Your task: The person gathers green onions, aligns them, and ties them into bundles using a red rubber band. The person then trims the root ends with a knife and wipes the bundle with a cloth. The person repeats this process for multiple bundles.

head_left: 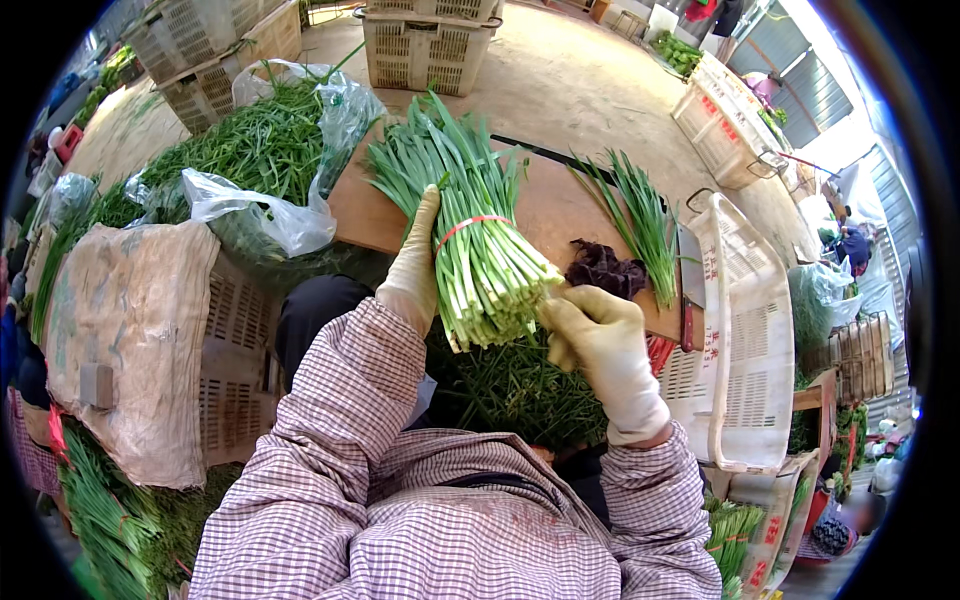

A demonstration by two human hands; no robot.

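A thick bundle of green chives (488,275) is tilted in front of me, leaves pointing away and pale cut ends toward me. A red band (470,222) circles its stems. My left hand (412,265), in a pale glove, is wrapped round the bundle's left side. At the cut ends, my gloved right hand (597,338) has its fingers closed in a pinch; what lies between them is too small to make out. Beyond, on a wooden board (540,210), rest a few loose chives (640,225), a dark crumpled cloth (603,270) and a knife (690,285).
A white plastic crate (745,350) stands right of the board, red bands (660,352) beside it. To the left, loose greens (250,140) spill from a plastic bag (265,215). A cloth-covered crate (130,340) stands nearer. Stacked crates (430,50) are beyond; trimmings (510,385) lie below my hands.
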